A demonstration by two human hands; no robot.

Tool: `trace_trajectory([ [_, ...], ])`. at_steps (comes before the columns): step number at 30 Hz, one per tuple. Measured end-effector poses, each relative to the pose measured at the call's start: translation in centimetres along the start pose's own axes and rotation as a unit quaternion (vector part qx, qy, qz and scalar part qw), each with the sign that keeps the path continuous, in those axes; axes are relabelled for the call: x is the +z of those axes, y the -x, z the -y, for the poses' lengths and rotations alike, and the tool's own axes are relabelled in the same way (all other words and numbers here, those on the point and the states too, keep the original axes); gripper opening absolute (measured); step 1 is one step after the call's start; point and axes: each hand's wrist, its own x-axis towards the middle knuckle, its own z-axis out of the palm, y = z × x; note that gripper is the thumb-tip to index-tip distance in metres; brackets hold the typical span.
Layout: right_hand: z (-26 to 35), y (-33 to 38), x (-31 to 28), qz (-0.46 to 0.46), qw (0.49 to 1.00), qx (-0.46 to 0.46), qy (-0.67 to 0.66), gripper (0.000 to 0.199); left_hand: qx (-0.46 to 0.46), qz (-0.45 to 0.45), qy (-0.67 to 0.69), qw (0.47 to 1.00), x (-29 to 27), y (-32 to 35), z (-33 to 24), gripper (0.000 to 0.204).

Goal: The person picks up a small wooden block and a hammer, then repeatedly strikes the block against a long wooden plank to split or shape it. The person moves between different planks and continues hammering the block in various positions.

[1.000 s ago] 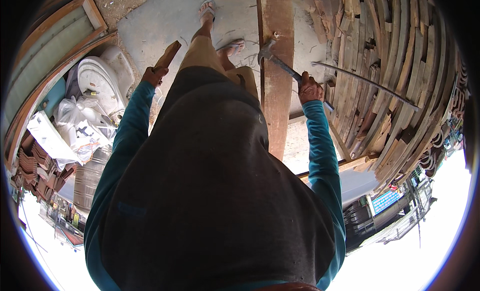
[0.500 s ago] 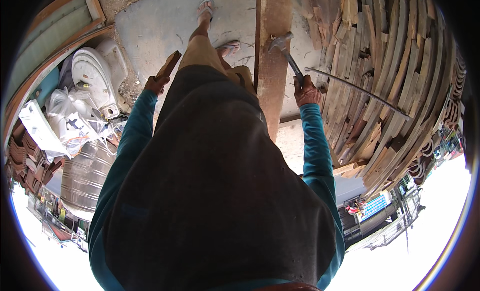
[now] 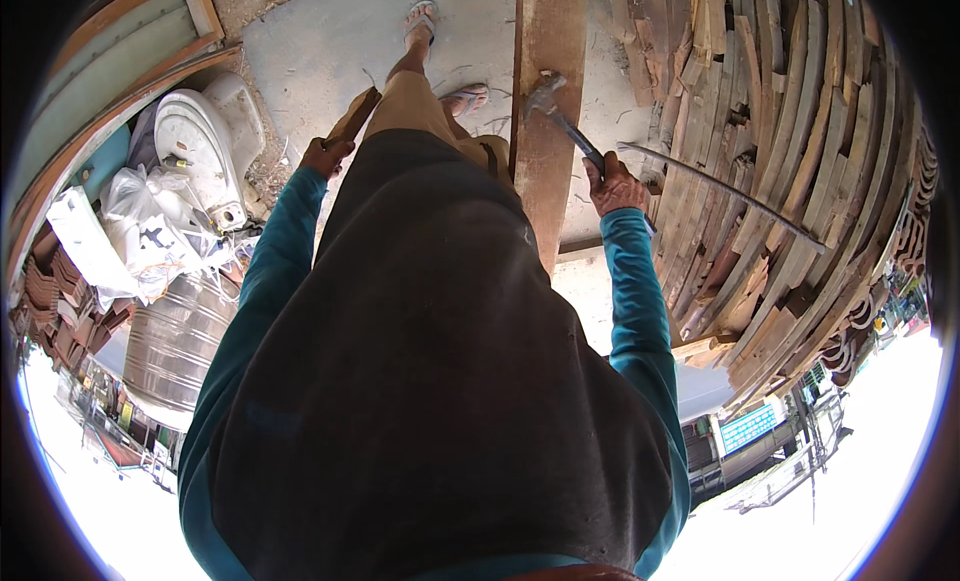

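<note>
My right hand (image 3: pixel 619 188) is closed round the dark handle of a claw hammer (image 3: pixel 580 138). Its metal head shows over a long brown wooden plank (image 3: pixel 550 41); whether it touches the wood I cannot tell. At my left side, my left hand (image 3: pixel 326 158) grips a short piece of wood (image 3: pixel 356 114), which sticks out past the fingers beside my leg. A long thin metal bar (image 3: pixel 722 191) slants across the stacked timber, just right of my right hand, and is not held.
Stacked old timber (image 3: pixel 790 151) fills the right side. On the left are a white ceramic basin (image 3: pixel 190 131), plastic bags (image 3: pixel 150 221), a ribbed metal drum (image 3: pixel 175 336) and reddish roof tiles (image 3: pixel 60 301). Small bent scraps lie on the concrete floor (image 3: pixel 320 41) near my feet.
The hammer has tilted a little, its head slightly lower and more to the left, and its handle end now shows below my right hand. The left hand with the wood has shifted slightly right.
</note>
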Motion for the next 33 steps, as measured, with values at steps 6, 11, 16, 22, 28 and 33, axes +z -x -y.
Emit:
trace_trajectory([
  [6,-2.6,-1.1,-1.8,-0.043,0.977,0.186,-0.099,0.058,-0.017,-0.011,-0.021,1.000,-0.4,-1.3,1.5,0.075],
  [11,1.0,2.9,-3.1,0.026,0.972,0.112,-0.203,0.046,-0.029,-0.003,-0.050,0.998,-0.4,-3.1,2.9,0.075],
  [16,5.9,5.8,-5.7,0.161,0.715,0.054,-0.678,0.050,-0.009,0.013,-0.022,1.000,0.5,-3.2,2.3,0.076],
  [22,9.6,2.1,-10.2,0.081,0.590,-0.092,-0.798,0.049,-0.004,0.032,-0.056,0.998,1.0,-3.1,-0.7,0.079],
  [28,10.2,-1.4,-11.8,-0.182,0.886,-0.090,-0.417,0.039,0.014,0.020,-0.021,0.999,-0.1,-2.9,-1.4,0.081],
  [33,12.8,-6.2,-12.9,-0.215,0.693,-0.155,-0.670,0.013,-0.038,0.033,-0.012,0.999,-0.9,-5.5,3.1,0.079],
])
